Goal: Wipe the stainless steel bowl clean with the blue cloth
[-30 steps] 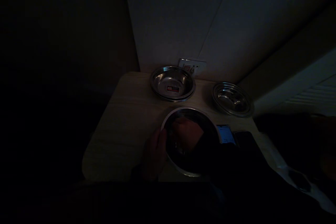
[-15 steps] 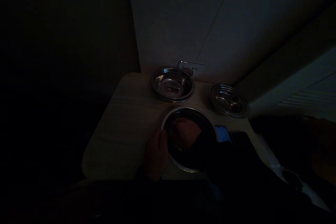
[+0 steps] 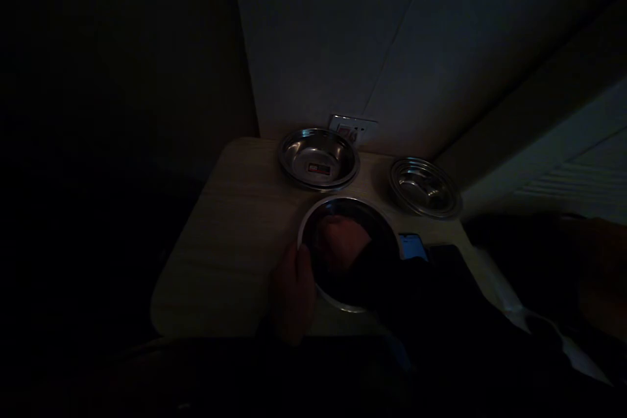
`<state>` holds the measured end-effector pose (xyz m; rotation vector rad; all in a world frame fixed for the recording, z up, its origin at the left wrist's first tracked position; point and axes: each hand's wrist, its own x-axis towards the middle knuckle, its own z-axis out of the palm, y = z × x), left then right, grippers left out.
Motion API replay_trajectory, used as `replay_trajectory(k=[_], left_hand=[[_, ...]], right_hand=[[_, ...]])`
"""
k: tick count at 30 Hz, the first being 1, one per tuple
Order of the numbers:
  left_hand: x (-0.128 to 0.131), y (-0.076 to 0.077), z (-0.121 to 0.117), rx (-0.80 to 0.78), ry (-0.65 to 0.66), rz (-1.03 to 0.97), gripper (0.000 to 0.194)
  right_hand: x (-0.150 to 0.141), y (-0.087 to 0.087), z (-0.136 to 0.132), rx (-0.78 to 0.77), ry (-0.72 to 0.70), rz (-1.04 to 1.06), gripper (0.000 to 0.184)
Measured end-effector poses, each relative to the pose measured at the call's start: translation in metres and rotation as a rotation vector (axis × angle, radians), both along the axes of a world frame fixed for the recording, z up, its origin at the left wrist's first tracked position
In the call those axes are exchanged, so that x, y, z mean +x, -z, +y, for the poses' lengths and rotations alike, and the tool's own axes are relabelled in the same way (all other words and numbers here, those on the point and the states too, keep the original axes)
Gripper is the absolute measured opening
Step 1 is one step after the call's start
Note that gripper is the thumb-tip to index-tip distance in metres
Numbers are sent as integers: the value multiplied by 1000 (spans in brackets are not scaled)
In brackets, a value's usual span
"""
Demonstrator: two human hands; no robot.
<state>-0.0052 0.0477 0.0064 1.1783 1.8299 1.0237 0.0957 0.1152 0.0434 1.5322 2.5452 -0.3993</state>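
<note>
Apparently, the work in hand is done down inside the metal basin (image 3: pixel 350 309): the right hand (image 3: pixel 343 241) reaches into it while the left hand (image 3: pixel 292 297) steadies it at the rim. That is a judgement, as the basin's inside is very dark. From this pose, any shift of the right hand calls for a firm left hand at the rim, so that the basin does not slide or tip on the wooden tabletop (image 3: pixel 220 241).

The left hand is at the basin's left edge, thumb against the rim and the other fingers bunched beside it; whether they truly clamp the metal I cannot tell. The right hand has its fingers bent inward, loosely fist-like, with its back turned up and the dark sleeve (image 3: pixel 416 294) crossing the basin's right side. Its fingertips are hidden, so I cannot say whether it grips something or is without a load.

The basin sits near the front of the tabletop. Behind it, by the wall socket (image 3: pixel 365 125), is a shiny steel bowl (image 3: pixel 337 150) with a label (image 3: pixel 319 169) inside; farther right stand nested steel bowls (image 3: pixel 414 188). A lit smartphone (image 3: pixel 412 246) lies just beside the basin.
</note>
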Motion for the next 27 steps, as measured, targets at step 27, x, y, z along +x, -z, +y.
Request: replay_trajectory(k=[27], left_hand=[[4,-4,1,52,-19,133,25]], right_hand=[[19,-12,-26,-142,-227,-77,27]])
